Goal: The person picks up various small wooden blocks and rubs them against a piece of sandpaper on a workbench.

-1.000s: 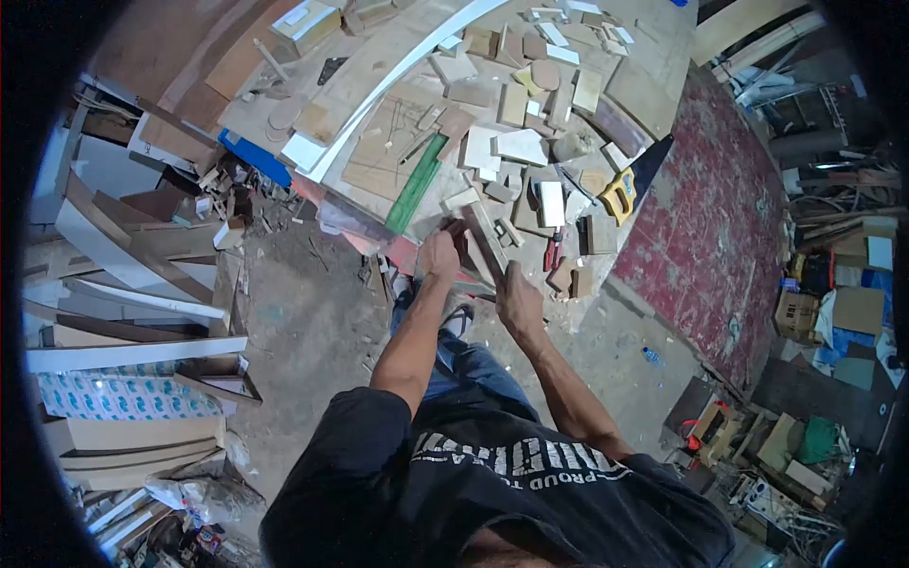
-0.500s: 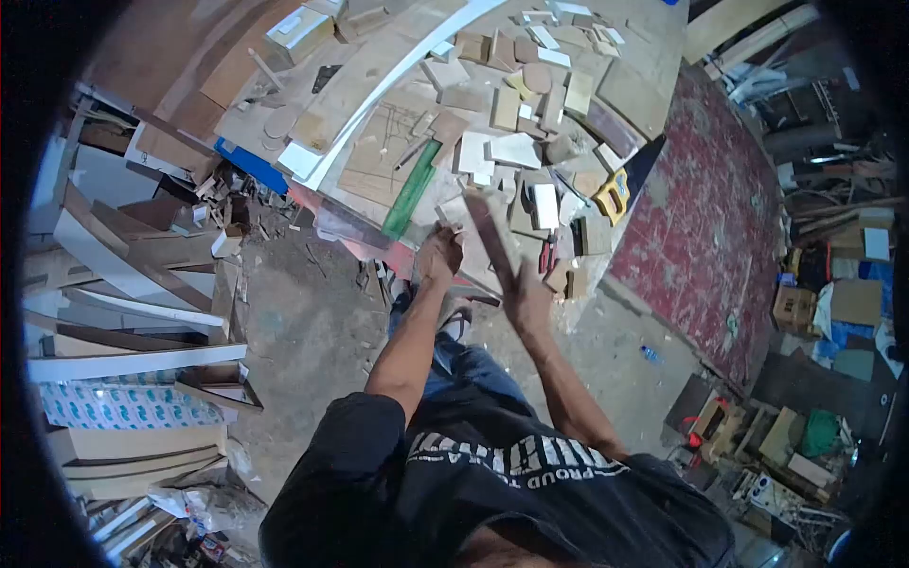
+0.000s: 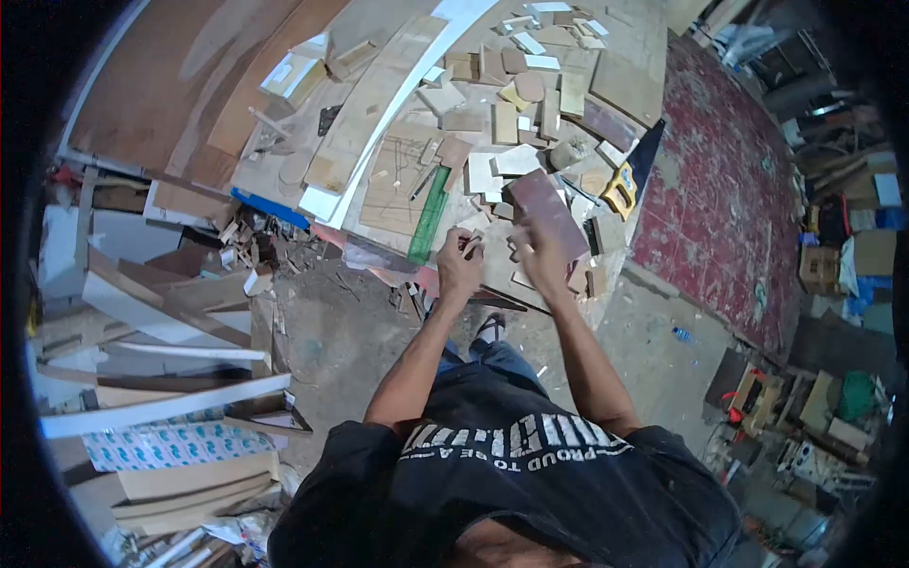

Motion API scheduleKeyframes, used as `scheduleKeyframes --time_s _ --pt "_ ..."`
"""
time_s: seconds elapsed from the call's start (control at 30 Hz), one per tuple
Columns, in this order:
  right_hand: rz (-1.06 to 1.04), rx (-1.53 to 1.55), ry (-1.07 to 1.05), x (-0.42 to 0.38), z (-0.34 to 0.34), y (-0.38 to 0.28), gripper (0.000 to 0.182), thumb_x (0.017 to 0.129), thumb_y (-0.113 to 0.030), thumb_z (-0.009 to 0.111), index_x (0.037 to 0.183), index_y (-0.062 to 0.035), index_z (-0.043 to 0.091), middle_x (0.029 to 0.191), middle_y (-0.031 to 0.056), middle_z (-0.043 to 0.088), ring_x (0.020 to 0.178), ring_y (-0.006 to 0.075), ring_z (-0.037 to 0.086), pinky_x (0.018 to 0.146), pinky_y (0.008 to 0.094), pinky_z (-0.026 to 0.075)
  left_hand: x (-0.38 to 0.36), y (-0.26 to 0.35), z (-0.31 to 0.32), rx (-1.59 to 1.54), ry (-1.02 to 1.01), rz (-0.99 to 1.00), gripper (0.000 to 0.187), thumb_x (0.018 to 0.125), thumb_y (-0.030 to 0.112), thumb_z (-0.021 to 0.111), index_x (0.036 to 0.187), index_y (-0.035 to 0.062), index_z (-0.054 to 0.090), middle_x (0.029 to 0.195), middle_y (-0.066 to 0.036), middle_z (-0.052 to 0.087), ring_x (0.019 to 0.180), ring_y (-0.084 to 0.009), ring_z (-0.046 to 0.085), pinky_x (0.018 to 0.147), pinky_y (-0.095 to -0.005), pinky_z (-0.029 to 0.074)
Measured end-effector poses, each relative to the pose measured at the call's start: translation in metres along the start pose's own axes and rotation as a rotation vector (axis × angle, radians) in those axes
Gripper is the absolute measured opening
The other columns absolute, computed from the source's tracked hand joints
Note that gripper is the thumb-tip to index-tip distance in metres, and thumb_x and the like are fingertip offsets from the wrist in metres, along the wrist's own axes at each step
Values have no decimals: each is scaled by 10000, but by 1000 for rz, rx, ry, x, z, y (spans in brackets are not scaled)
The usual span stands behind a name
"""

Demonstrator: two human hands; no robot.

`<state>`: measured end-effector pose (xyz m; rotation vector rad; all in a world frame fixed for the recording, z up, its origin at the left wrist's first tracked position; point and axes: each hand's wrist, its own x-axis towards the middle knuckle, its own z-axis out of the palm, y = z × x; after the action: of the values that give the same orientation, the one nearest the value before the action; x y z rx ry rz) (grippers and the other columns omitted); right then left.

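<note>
L hand (image 3: 460,270) pinched a small pc. (image 3: 471,248); R hand (image 3: 543,267) gripped the reddish board (image 3: 552,216) over offcuts (finger spread unclear, blurred); a loose hold, tilting it, risked scattering them.

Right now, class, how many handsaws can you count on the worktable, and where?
1: the yellow-handled handsaw, near the right edge of the worktable, beside the red floor area. Others could be hidden beneath the scattered wood pieces.
</note>
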<state>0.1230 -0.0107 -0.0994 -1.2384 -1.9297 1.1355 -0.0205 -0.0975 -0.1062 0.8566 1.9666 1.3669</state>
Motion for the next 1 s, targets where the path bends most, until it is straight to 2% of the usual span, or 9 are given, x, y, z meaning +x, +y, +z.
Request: scheduleKeyframes --time_s 0.03,0.2,0.27,0.4,0.53,0.6,0.87,0.93,1.0 --pt "-72 -62 -109 -4 0 -61 298 881 -260 643 1016 5 632 948 188 634 862 353 620 735 410 482 3 9 -5 88 -39 -6 294 807 31 680 1068 0 550 920 -174 627 761 -280 638 718 -371 509" --pt "-340 -40 -7 27 21 -90 80 868 -60 614 894 12 590 747 166 598 668 338 594 602 383 463 31 41 -30 -10 19 386 323 893 39 598 1214 29 561 876 -114 619 766 -161 593 598 -300 474" --pt "-392 -19 92 35 18 -102 68 864 -45 612 854 15 580 734 173 589 661 347 590 592 395 455 51 46 -47 -550 -527 -182 279 960 141 530 1219 49 580 865 -53 609 772 -92 561 561 -226 426" --pt "-313 -234 167 48 12 -101 193 881 -131 626 767 2 546 693 230 530 667 428 540 564 441 409 82 56 -36 -542 -491 -112 353 991 382 480 1106 81 624 785 16 587 521 -56 485 432 -214 395" --pt "-305 -197 270 39 17 -118 123 865 -62 600 790 -12 516 714 180 544 658 392 570 572 448 433 84 109 -52 -486 -728 -372 453 950 520 498 1002 81 596 768 -4 569 568 -95 532 386 -237 421" --pt "-379 -272 347 42 16 -124 108 848 -52 604 815 -19 507 734 161 540 654 373 569 573 452 444 89 110 -48 -526 -768 -491 392 986 450 448 1072 99 599 798 -4 558 596 -110 532 395 -256 424" --pt "-313 -358 237 61 -20 -135 125 883 -124 573 863 -10 526 771 184 561 692 382 580 595 465 447 109 141 -29 -717 -706 -311 186 1001 330 451 1037 159 515 738 29 505 482 -51 422 358 -186 294" --pt "-198 -347 180 66 -22 -133 141 884 -142 558 873 -4 533 795 200 582 719 393 594 615 473 454 113 130 -13 -676 -663 -213 165 1003 293 460 1004 142 526 704 37 492 472 -45 411 341 -193 277" --pt "-251 -393 173 71 -25 -125 155 864 -151 579 882 -3 537 796 200 585 718 401 597 621 476 458 120 107 7 -565 -477 88 174 1012 261 441 965 122 534 662 39 470 428 -38 374 320 -202 273"
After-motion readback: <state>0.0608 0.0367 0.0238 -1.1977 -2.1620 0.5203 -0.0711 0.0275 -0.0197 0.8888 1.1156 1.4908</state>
